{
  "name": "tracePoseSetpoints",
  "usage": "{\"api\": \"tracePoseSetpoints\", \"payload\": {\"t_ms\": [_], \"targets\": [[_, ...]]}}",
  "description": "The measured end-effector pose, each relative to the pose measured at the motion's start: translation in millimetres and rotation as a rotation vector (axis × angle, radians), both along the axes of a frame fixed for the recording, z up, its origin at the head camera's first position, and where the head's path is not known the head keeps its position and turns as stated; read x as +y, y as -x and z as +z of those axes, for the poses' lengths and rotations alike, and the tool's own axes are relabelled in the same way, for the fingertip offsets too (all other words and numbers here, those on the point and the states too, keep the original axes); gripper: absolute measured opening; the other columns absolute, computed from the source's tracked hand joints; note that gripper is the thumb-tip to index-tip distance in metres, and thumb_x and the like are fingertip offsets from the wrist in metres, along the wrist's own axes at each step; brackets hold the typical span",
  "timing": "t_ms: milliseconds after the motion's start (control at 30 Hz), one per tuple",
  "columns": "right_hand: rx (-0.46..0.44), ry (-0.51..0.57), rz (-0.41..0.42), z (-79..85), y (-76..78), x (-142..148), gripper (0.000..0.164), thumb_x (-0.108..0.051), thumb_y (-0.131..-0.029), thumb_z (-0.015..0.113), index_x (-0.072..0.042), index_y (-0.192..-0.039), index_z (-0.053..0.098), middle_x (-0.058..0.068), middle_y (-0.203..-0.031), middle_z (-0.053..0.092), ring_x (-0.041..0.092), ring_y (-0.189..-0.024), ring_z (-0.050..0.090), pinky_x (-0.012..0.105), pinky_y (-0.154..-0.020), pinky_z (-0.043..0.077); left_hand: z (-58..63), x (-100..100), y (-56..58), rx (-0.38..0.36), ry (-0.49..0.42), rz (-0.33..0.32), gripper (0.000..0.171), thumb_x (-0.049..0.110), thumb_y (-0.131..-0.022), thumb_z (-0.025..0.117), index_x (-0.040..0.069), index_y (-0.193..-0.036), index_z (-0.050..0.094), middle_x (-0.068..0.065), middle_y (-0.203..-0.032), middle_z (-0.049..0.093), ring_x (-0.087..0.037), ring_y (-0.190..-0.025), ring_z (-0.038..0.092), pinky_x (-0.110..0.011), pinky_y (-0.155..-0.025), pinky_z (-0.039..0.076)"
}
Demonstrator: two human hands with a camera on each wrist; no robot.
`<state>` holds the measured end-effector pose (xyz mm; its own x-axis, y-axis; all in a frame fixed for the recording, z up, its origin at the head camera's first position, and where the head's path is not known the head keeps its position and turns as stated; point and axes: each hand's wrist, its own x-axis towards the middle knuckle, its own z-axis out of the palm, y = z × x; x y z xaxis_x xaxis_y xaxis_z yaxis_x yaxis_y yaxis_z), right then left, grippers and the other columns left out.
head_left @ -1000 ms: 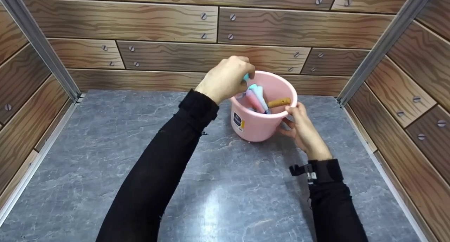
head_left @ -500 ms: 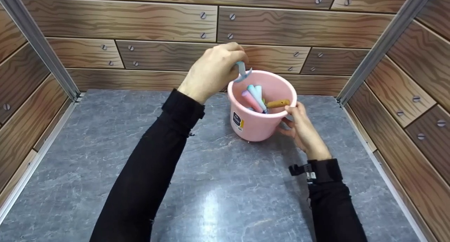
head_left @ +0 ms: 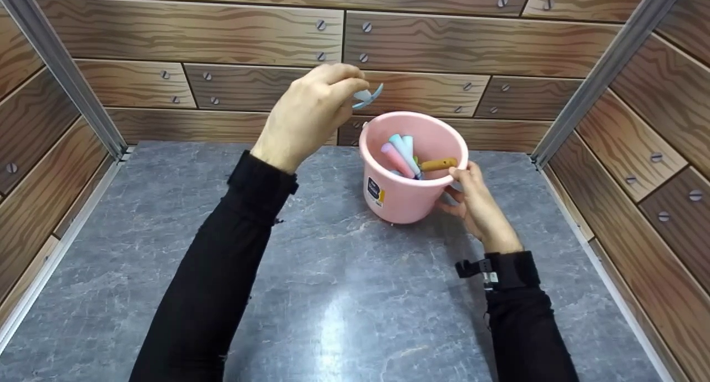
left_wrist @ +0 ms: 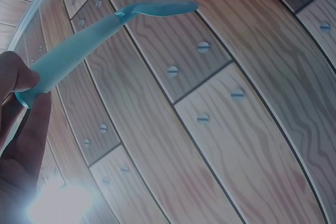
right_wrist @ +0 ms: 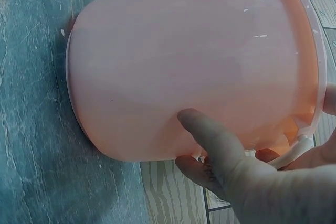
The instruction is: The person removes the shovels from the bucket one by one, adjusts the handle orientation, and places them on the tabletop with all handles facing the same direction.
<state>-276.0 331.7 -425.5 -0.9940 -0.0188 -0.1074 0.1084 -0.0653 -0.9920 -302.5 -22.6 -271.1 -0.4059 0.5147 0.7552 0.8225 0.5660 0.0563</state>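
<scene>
My left hand (head_left: 310,113) is raised left of and above the pink bucket (head_left: 400,202), pinching the handle end of a small light-blue shovel (head_left: 364,97). In the left wrist view, the shovel (left_wrist: 79,48) has a smooth thick handle and a curved blade, clear of any surface. My right hand (head_left: 481,204) holds the bucket at its right side, thumb at the rim and other fingers against the outer wall. Inside the bucket lie a pink handle (head_left: 396,159), pale blue handles (head_left: 409,156) and a brown handle (head_left: 439,164); their lower ends are hidden.
The bucket stands on a grey marbled floor (head_left: 310,271). A wood-patterned wall (head_left: 266,41) rises close behind it, with similar walls left and right. Metal posts (head_left: 602,74) mark the corners.
The left hand has lifted the blue shovel up out of the bucket and moved it left, beyond the rim. The right hand and bucket have stayed in place.
</scene>
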Motion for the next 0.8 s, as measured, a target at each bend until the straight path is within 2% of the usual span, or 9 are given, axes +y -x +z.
{"api": "tracePoseSetpoints", "payload": {"t_ms": [133,433,800], "targets": [[-0.005,0.002,-0.005,-0.5,0.6,-0.1,0.068,-0.034,-0.119,0.044,-0.014,-0.176,0.012,0.021,-0.186,0.013,0.044,-0.173,0.035,0.058,-0.133,0.055,-5.7,-9.1,-2.2,0.047,0.013,0.023,0.023,-0.002,-0.112,0.071,-0.001,-0.131,0.084,-0.017,-0.137,0.084,-0.036,-0.133,0.080,-0.040,-0.124,0.064],[0.001,0.018,-0.010,-1.5,0.2,0.6,0.070,-0.033,-0.120,0.044,-0.013,-0.178,0.010,0.023,-0.189,0.010,0.049,-0.176,0.030,0.067,-0.139,0.043,-22.8,-26.9,-2.6,0.117,0.055,0.050,0.032,-0.012,-0.106,0.068,-0.003,-0.132,0.084,-0.019,-0.134,0.084,-0.037,-0.126,0.082,-0.043,-0.117,0.068],[0.006,0.021,-0.006,-1.5,-0.8,0.1,0.071,-0.033,-0.120,0.044,-0.012,-0.178,0.010,0.024,-0.188,0.011,0.050,-0.177,0.030,0.068,-0.140,0.041,-49.9,-57.0,2.0,0.132,0.045,0.106,0.031,-0.012,-0.107,0.068,-0.003,-0.132,0.084,-0.019,-0.134,0.085,-0.038,-0.126,0.082,-0.044,-0.118,0.068]]}}
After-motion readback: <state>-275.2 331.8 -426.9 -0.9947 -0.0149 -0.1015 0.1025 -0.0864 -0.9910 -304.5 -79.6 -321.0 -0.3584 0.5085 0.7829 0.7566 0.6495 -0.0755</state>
